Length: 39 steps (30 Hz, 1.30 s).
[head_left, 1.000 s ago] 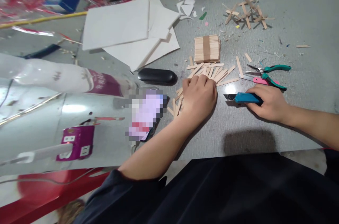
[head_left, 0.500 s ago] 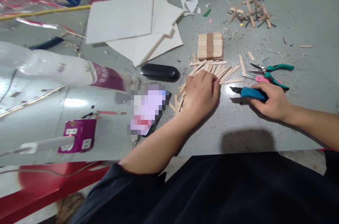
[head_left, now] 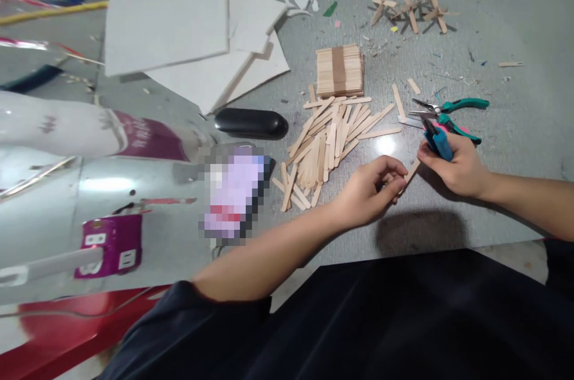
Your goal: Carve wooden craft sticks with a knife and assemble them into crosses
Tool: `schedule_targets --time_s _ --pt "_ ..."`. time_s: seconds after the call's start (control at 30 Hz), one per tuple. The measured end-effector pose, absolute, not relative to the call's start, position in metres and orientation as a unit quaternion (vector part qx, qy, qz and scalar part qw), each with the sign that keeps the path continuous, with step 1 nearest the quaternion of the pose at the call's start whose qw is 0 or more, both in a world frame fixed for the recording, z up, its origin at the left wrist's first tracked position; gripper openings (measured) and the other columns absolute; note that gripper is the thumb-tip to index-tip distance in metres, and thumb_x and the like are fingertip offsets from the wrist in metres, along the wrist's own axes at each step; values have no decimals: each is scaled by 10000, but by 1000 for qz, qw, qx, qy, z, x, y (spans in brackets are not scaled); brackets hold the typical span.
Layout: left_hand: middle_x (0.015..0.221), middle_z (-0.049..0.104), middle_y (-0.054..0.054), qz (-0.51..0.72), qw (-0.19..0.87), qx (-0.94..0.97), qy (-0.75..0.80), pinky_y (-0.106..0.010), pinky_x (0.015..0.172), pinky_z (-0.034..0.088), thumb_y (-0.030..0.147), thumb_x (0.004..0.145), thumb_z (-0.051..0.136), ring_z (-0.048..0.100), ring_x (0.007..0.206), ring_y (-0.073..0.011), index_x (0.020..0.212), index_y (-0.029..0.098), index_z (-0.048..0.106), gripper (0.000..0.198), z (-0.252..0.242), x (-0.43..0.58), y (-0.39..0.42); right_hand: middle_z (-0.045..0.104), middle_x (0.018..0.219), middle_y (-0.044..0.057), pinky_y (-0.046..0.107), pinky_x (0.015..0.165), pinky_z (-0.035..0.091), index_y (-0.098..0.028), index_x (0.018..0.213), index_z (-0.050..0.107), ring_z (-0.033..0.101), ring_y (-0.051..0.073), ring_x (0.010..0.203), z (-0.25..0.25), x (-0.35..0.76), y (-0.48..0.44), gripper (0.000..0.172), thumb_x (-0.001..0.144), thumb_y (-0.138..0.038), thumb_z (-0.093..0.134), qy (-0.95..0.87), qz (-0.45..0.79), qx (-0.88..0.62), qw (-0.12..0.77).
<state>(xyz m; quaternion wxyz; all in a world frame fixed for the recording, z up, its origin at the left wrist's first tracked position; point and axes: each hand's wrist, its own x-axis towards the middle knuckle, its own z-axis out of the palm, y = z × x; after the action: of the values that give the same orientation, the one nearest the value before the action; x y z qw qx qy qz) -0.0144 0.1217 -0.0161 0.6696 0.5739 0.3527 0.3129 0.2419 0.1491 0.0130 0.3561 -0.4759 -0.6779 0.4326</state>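
Note:
My left hand (head_left: 374, 188) pinches a wooden popsicle stick (head_left: 411, 173) between thumb and fingers, low over the grey table. The stick's far end reaches the fingertips of my right hand (head_left: 457, 164). That hand is closed round a blue utility knife (head_left: 440, 143), its dark tip pointing up and away to the left. Left of my hands lies a loose heap of popsicle sticks (head_left: 320, 152). Behind the heap is a banded bundle of sticks (head_left: 339, 72). Green-handled pliers (head_left: 464, 106) lie just beyond my right hand, partly over a pink-handled tool (head_left: 448, 122).
A phone (head_left: 235, 191) and a black oblong case (head_left: 251, 123) lie left of the heap. White foam boards (head_left: 168, 24) are stacked behind them. Star-shaped stick pieces (head_left: 410, 3) stand at the back. A bottle with a purple label (head_left: 146, 134) and a purple power socket (head_left: 110, 245) are at left.
My left hand has come off the heap toward me and to the right, with a popsicle stick in it. The knife in my right hand has turned from pointing left to pointing up.

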Motion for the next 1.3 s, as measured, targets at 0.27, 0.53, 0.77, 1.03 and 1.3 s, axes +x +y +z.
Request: schedule_targets --time_s 0.27,0.53,0.77,1.03,1.3 --pt "797 697 8 323 637 607 349 -260 621 514 580 1160 746 614 652 -120 1235 177 763 410 -6 -18 128 648 752 -26 383 697 504 -277 854 679 580 188 684 12 244 149 248 1058 -362 794 -692 387 -468 390" --pt "670 677 6 290 559 658 413 -290 576 436 464 1169 678 567 583 -127 902 204 747 378 9 -17 128 607 718 -7 441 739 538 -305 828 648 599 222 695 9 247 145 410 1101 -590 758 -665 359 -515 404" --pt "634 557 23 363 425 665 495 -339 611 394 412 1115 629 516 610 -157 787 262 568 366 7 -27 142 580 694 -55 373 645 458 -296 858 622 528 174 628 23 246 146 252 1043 -332 789 -730 321 -471 377" --pt "620 507 0 177 324 726 580 -375 630 275 384 1034 582 458 603 -180 719 274 434 365 29 -26 141 605 685 -18 400 656 316 -280 969 633 482 190 592 51 266 154 655 1159 -895 511 -769 371 -487 184" --pt "577 448 13 169 315 740 569 -374 608 265 350 1024 607 419 552 -174 691 271 412 393 35 -33 144 479 572 9 410 659 155 -282 820 587 326 198 538 60 256 158 647 1136 -844 523 -801 247 -544 -40"
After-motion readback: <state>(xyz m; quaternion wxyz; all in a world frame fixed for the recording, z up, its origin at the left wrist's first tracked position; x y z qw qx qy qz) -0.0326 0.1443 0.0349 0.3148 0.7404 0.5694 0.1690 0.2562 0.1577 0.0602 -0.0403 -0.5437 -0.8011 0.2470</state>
